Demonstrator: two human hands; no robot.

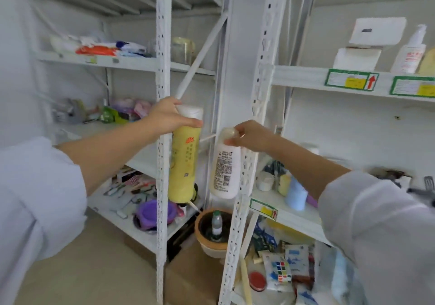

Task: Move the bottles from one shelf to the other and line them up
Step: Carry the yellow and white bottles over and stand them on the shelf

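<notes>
My left hand (166, 116) grips a tall yellow bottle (184, 163) just below its white cap, holding it upright in the air in front of the left rack's post. My right hand (249, 135) holds a smaller white bottle (226, 170) by its clear cap, hanging between the two racks. On the right rack's middle shelf (270, 198) stand a light blue bottle (296, 194), a pale yellow bottle (284, 183) and a small white jar (264, 181). A white pump bottle (412, 52) stands on the upper right shelf.
The white posts (162, 45) of two racks stand close together. The left rack holds packets, a glass jar (182, 49), a purple bowl (156, 211) and loose clutter. A brown pot (211, 229) with a small bottle sits on a cardboard box (190, 276) on the floor.
</notes>
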